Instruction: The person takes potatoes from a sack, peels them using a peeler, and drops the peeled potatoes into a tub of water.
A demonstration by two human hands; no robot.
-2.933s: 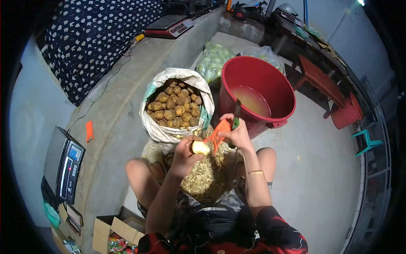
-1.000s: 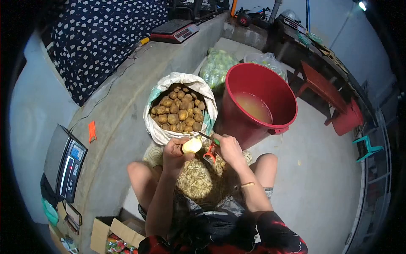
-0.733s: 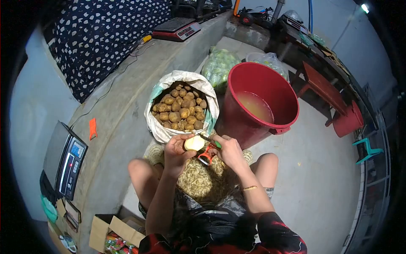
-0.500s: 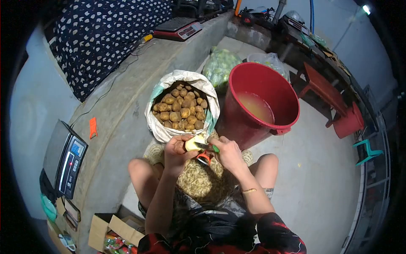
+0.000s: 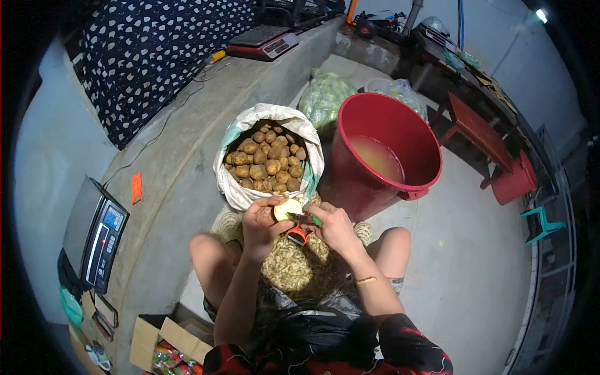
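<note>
My left hand [image 5: 259, 220] is wrapped round a potato [image 5: 288, 209] whose pale yellow flesh shows on the side facing my right hand. My right hand [image 5: 337, 227] grips a small knife [image 5: 302, 218] with a green part at its handle, and the dark blade is against the potato. An orange peeler [image 5: 297, 235] hangs just below the blade, by the right-hand fingers; how it is held is hidden. Under both hands, between my legs, lies a heap of peelings [image 5: 287, 269]. Just beyond my hands stands an open white sack [image 5: 228, 134] full of unpeeled potatoes [image 5: 273, 166].
A big red bucket [image 5: 431, 153] with cloudy liquid stands ahead right. Behind it are bags of green produce [image 5: 326, 97]. At left, a concrete ledge [image 5: 159, 169] bears a digital scale [image 5: 106, 240] and another orange peeler [image 5: 137, 189]. An open cardboard box [image 5: 181, 337] sits lower left.
The potato has turned slightly in my left hand, and the knife has shifted a little across its cut face. The peeler below has moved slightly left and down.
</note>
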